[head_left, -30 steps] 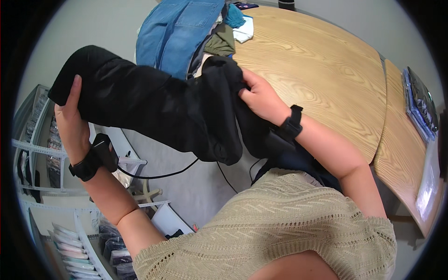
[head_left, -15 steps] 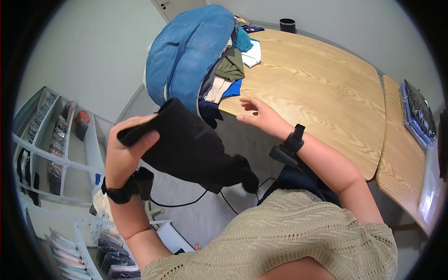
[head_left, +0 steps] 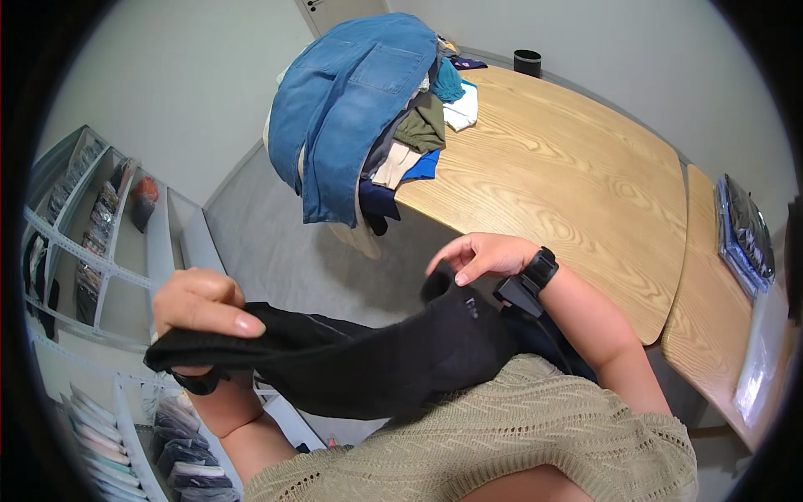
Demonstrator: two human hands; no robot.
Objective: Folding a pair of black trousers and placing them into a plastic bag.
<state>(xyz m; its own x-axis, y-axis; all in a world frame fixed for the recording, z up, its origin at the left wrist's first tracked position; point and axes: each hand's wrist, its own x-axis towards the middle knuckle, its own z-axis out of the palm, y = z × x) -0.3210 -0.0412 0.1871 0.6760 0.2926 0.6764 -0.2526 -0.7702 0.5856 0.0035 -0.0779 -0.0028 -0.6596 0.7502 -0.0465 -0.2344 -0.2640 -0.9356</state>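
A black garment [head_left: 368, 368] is stretched sideways between my two hands in front of my torso; its exact kind I cannot make out. My left hand [head_left: 201, 305] grips one end, thumb on top of the folded cloth. At the other end, the thumb and fingers of my right hand [head_left: 485, 255] pinch the edge, close to a small pale mark on the fabric. Between the hands the cloth hangs in a loose, slightly blurred curve.
Blue denim [head_left: 343, 109] drapes over a clothing pile on the left end of the wooden table [head_left: 569, 159]. An olive garment [head_left: 422, 124] lies there. Shelves [head_left: 104, 268] with bagged items stand left; bagged clothes [head_left: 744, 234] lie right. A black bin [head_left: 527, 62] is behind.
My right hand has come down and taken hold of the garment's right end. My left hand has moved lower and left, so the cloth is now spread wide between both.
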